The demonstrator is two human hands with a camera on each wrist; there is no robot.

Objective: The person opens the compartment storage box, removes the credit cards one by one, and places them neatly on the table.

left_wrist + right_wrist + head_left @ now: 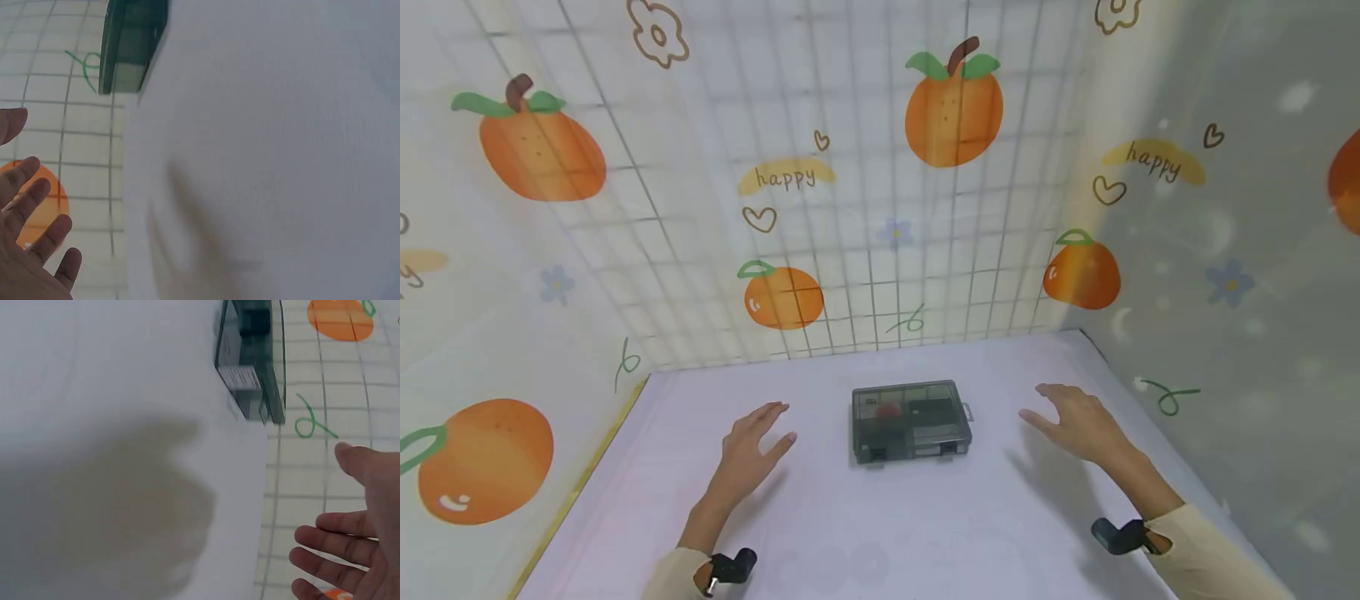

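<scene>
A dark translucent plastic case (912,422) with a latched lid lies closed on the white table (925,533). Through its lid a round reddish thing and some dark shapes show, too dim to name. To the left of the case my left hand (748,450) hovers over the table, fingers spread and holding nothing. On the other side my right hand (1078,423) is raised, thumb apart from the fingers, also holding nothing. Neither hand touches the case. Part of the case (134,47) appears at the top of the left wrist view, and its end (250,369) in the right wrist view.
A curtain printed with oranges (955,117) hangs around the back and sides of the table, with a grid behind it. A dark wrist camera (733,567) is strapped to the left wrist and another (1118,536) to the right. Both arms have light sleeves.
</scene>
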